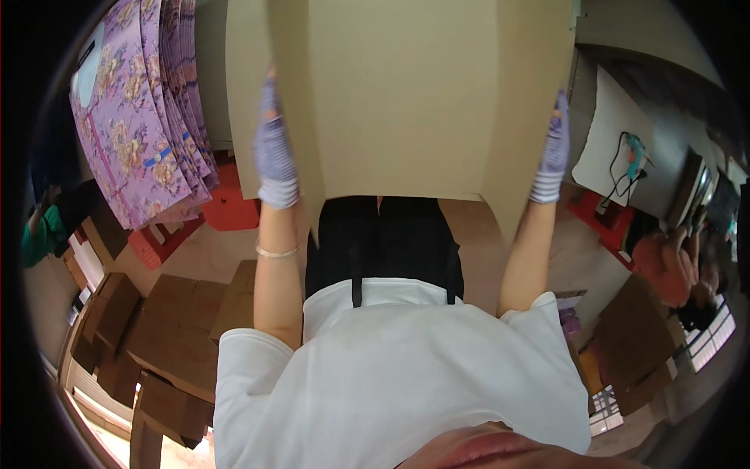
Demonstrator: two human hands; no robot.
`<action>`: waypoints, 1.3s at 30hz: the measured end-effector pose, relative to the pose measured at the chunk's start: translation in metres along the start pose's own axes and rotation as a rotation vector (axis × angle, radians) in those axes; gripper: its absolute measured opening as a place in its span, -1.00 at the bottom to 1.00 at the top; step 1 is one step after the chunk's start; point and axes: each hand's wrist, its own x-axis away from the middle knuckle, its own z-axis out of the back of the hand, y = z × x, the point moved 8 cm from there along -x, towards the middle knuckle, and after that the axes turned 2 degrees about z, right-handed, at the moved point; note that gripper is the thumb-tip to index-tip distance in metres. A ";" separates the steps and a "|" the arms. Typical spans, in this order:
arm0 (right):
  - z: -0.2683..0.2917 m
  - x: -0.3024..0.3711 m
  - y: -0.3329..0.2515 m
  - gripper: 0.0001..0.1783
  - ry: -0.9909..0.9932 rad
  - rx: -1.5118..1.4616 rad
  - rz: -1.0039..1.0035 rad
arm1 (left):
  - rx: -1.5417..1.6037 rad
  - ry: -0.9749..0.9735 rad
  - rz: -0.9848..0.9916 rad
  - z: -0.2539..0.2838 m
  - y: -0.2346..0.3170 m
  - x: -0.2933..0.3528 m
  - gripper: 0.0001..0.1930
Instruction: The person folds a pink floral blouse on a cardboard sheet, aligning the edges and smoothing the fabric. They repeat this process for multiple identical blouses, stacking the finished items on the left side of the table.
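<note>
A large beige cardboard sheet (398, 102) spreads in front of me, its left side panel (293, 117) and right side panel (523, 117) bent up. My left hand (275, 148), in a lilac knit glove with white cuff and bare fingertips, lies along the outer face of the left panel, fingers stretched forward. Against the outer edge of the right panel rests my right hand (554, 148), gloved alike, its fingers straight and pointing away from me. Part of each palm is hidden by the angle.
At far left stands a stack of purple floral bags (129, 125). Red plastic stools (232, 195) are below it. On the right a teal glue gun (634, 156) with black cord lies on a white sheet (613, 133). Brown cartons (176, 324) sit behind me; another person (664, 266) is at right.
</note>
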 end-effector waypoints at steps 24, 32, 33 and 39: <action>0.061 -0.017 0.118 -0.47 -0.027 -0.204 -0.441 | -0.160 -0.050 -0.310 0.005 0.018 -0.063 -0.38; 0.006 -0.004 0.001 -0.59 -0.256 -0.239 -0.185 | -1.445 0.086 -0.700 -0.094 -0.022 -0.061 -0.37; -0.032 0.017 -0.012 -0.52 -0.447 -0.377 -0.275 | -1.505 0.072 -0.664 -0.090 -0.030 -0.056 -0.35; -0.103 0.066 -0.057 -0.13 -0.421 0.071 0.095 | -1.505 0.084 -0.703 -0.093 -0.043 -0.049 -0.41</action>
